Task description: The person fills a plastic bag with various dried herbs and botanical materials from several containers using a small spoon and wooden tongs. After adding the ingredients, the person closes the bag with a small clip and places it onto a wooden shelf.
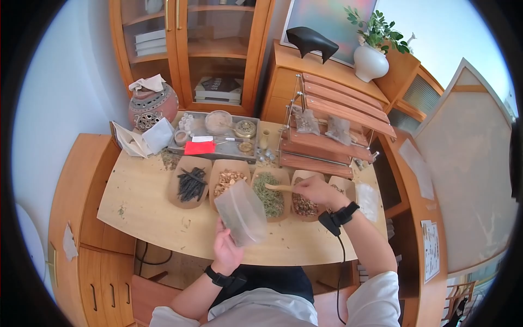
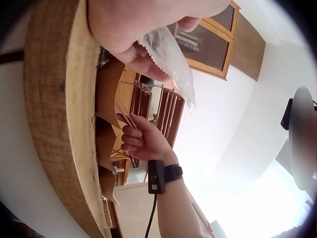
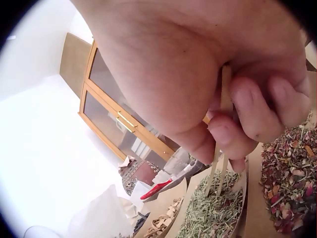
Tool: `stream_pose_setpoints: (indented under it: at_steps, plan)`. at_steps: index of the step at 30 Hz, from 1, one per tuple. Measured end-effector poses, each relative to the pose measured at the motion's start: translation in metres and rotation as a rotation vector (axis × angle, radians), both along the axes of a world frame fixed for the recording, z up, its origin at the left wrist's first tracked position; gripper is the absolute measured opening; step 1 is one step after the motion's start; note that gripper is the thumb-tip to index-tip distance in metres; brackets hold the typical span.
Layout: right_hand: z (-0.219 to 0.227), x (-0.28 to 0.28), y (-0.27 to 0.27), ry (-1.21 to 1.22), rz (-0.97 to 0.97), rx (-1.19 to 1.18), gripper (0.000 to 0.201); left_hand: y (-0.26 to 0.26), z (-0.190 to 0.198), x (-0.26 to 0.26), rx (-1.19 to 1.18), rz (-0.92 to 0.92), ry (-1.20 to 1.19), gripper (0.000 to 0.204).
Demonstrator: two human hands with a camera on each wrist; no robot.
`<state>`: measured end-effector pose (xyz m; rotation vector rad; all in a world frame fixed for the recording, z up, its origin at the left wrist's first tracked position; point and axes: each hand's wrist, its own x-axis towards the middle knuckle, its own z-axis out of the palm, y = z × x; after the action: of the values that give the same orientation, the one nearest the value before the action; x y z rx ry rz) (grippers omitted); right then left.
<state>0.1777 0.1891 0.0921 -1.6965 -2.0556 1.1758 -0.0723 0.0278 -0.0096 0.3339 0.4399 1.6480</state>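
My right hand [image 1: 317, 193] grips pale wooden tweezers [image 1: 278, 187] above a brown paper tray of green dried herb [image 1: 268, 203]. In the right wrist view the tips of the tweezers [image 3: 221, 171] touch the green herb [image 3: 210, 213], fingers curled round the upper part. My left hand [image 1: 226, 250] pinches a translucent plastic bag [image 1: 242, 212] near its lower left edge, in front of the herb tray and the tray of light brown chips [image 1: 229, 179]. The bag [image 2: 173, 64] shows a serrated edge in the left wrist view. Whether anything is in it, I cannot tell.
A tray of black strips [image 1: 192, 184] stands left, one of reddish petals [image 1: 304, 206] right of the herb. Behind are a grey tray [image 1: 218, 154] with a red packet [image 1: 200, 147], a wooden rack [image 1: 332, 136] and a patterned jar [image 1: 153, 109]. Clear bags [image 1: 366, 200] lie at right.
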Motion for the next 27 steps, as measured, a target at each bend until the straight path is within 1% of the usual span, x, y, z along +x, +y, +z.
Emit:
stream_pose_setpoints:
  at_steps: [1, 4, 7, 10, 13, 16, 19, 22, 23, 27]
  plan:
    - [0.002, -0.002, -0.004, -0.010, 0.039, 0.050, 0.031, 0.000, -0.001, 0.000, 0.004, -0.006, -0.002, 0.059]
    - [0.002, -0.010, -0.015, -0.161, 0.177, 0.227, 0.030, 0.001, 0.000, -0.001, 0.014, -0.027, -0.007, 0.059]
    - [0.011, -0.021, -0.035, -0.275, 0.125, 0.344, 0.028, 0.001, 0.000, -0.002, 0.023, -0.040, -0.003, 0.059]
    - [0.029, -0.017, -0.045, -0.319, 0.113, 0.397, 0.028, 0.001, 0.002, -0.002, 0.016, -0.042, 0.002, 0.059]
    - [0.050, -0.004, -0.054, -0.428, 0.149, 0.399, 0.026, 0.000, 0.005, -0.001, 0.004, -0.026, 0.003, 0.059]
    - [0.060, 0.008, -0.063, -0.511, 0.220, 0.372, 0.023, 0.000, 0.004, -0.001, -0.006, -0.013, -0.001, 0.058]
    - [0.048, 0.007, -0.076, -0.518, 0.252, 0.492, 0.021, 0.001, 0.005, -0.001, 0.002, -0.018, -0.013, 0.057]
    - [0.035, -0.004, -0.083, -0.484, 0.238, 0.634, 0.017, 0.002, 0.004, 0.000, 0.006, -0.023, -0.020, 0.056]
    - [0.028, -0.007, -0.083, -0.469, 0.223, 0.718, 0.013, 0.002, 0.003, 0.000, 0.004, -0.022, -0.021, 0.056]
    - [0.007, -0.013, -0.074, -0.423, 0.166, 0.816, 0.012, 0.001, 0.005, -0.001, -0.003, -0.016, -0.023, 0.057]
